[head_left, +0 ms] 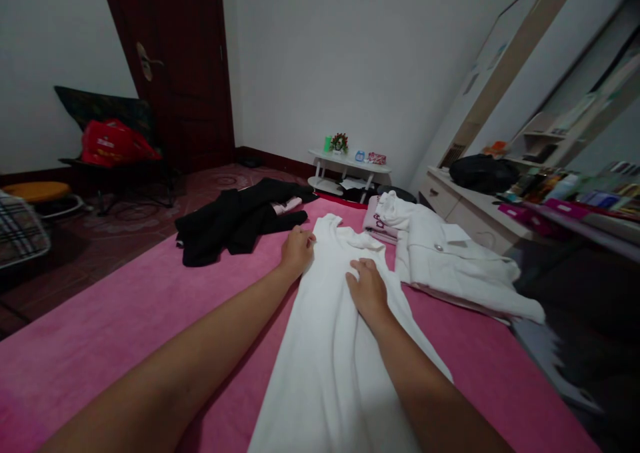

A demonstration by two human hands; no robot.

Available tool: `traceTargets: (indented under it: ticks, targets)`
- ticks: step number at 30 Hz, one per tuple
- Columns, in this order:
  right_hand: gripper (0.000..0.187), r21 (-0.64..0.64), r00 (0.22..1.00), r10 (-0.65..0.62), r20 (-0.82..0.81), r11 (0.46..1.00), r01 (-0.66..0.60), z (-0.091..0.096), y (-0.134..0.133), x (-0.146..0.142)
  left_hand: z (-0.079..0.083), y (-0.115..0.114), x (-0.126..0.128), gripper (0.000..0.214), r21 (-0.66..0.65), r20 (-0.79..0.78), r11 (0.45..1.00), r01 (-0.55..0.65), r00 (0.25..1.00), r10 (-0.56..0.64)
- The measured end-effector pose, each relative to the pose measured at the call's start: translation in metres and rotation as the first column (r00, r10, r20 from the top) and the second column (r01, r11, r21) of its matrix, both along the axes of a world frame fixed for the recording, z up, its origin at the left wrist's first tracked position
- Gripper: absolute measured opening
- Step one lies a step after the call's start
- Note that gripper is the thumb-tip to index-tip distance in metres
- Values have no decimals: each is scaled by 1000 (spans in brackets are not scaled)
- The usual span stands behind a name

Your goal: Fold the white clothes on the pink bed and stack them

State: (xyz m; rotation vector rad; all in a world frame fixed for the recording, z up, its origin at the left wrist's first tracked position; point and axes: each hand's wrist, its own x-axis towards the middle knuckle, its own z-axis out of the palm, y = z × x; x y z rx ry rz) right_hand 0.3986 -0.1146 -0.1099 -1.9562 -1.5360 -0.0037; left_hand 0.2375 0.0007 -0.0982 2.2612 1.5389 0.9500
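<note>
A long white garment (325, 333) lies stretched lengthwise down the pink bed cover (130, 313). My left hand (297, 249) rests at its upper left edge near the shoulder, fingers curled and pinching the cloth. My right hand (367, 288) presses on the middle of the garment, with its fingers bunched into the fabric. Both forearms reach out over the bed.
A black garment (240, 220) lies crumpled at the bed's far left. A white jacket (450, 256) and a folded pink item (376, 225) lie at the far right. Beyond stand a small white table (350, 166), a dark door (180, 66) and a cluttered dresser (505, 203).
</note>
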Motion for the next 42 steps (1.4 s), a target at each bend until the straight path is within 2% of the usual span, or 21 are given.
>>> traceTargets:
  ticks: [2, 4, 6, 8, 12, 15, 18, 21, 24, 26, 28, 30, 32, 33, 35, 37, 38, 39, 40, 42]
  targets:
    - [33, -52, 998, 46, 52, 998, -43, 4, -4, -1, 2, -10, 0, 25, 85, -77, 984, 155, 986, -148]
    - [34, -61, 994, 105, 35, 993, -103, 9, -10, 2, 3, -27, 2, 31, 127, -184, 921, 369, 921, -343]
    - [35, -51, 986, 166, -33, 985, -168, 14, -22, 11, 1, -48, 6, 44, 93, -265, 863, 496, 848, -459]
    - [35, -35, 981, 188, -43, 981, -190, 19, -42, 26, 0, -72, 10, 59, 20, -346, 855, 518, 806, -480]
    - [39, -72, 982, 98, 164, 994, -87, 30, -96, 59, 3, -118, 13, 67, -92, -460, 869, 485, 753, -469]
    - [51, -220, 975, -4, 223, 974, 54, 36, -137, 76, 6, -145, 7, 67, -99, -431, 848, 521, 745, -509]
    - [53, -420, 978, -86, 190, 893, 160, 40, -169, 77, 7, -158, 1, 61, -58, -375, 822, 566, 751, -544]
    - [36, -559, 997, -46, 60, 826, 72, 43, -193, 68, 5, -159, -2, 56, -39, -315, 812, 583, 764, -563]
    - [28, -573, 989, -10, -146, 816, -76, 52, -205, 61, 2, -155, -3, 51, -16, -250, 812, 583, 784, -568]
    - [32, -536, 947, -31, -319, 830, -153, 64, -205, 57, 2, -153, -4, 48, -8, -208, 810, 587, 791, -575]
    - [41, -465, 868, -56, -493, 860, -209, 81, -203, 50, 4, -152, -4, 45, -21, -136, 793, 609, 784, -606]
    - [48, -385, 785, -67, -616, 895, -226, 100, -200, 35, 9, -152, -5, 39, -59, 8, 776, 628, 778, -629]
    - [53, -318, 722, -33, -691, 911, -263, 115, -199, 14, 16, -150, -6, 39, -102, 220, 789, 606, 787, -576]
    - [56, -297, 701, 4, -713, 904, -307, 120, -198, 2, 19, -149, -7, 41, -126, 325, 803, 582, 789, -521]
    - [59, -284, 679, 115, -725, 848, -447, 123, -194, -16, 24, -146, -8, 45, -178, 476, 819, 546, 776, -414]
    - [50, -266, 690, 251, -679, 792, -550, 117, -179, -21, 26, -143, -10, 48, -221, 520, 803, 553, 764, -383]
    - [43, -246, 714, 298, -634, 797, -552, 113, -167, -17, 27, -142, -11, 49, -240, 505, 793, 560, 769, -391]
    - [35, -212, 747, 323, -581, 827, -522, 107, -152, -9, 26, -142, -12, 51, -254, 473, 787, 562, 782, -406]
    - [33, -172, 794, 299, -529, 879, -445, 100, -134, 3, 25, -142, -12, 55, -264, 425, 787, 557, 800, -423]
    - [35, -128, 855, 201, -478, 947, -294, 87, -94, 29, 23, -143, -12, 63, -263, 316, 807, 528, 838, -445]
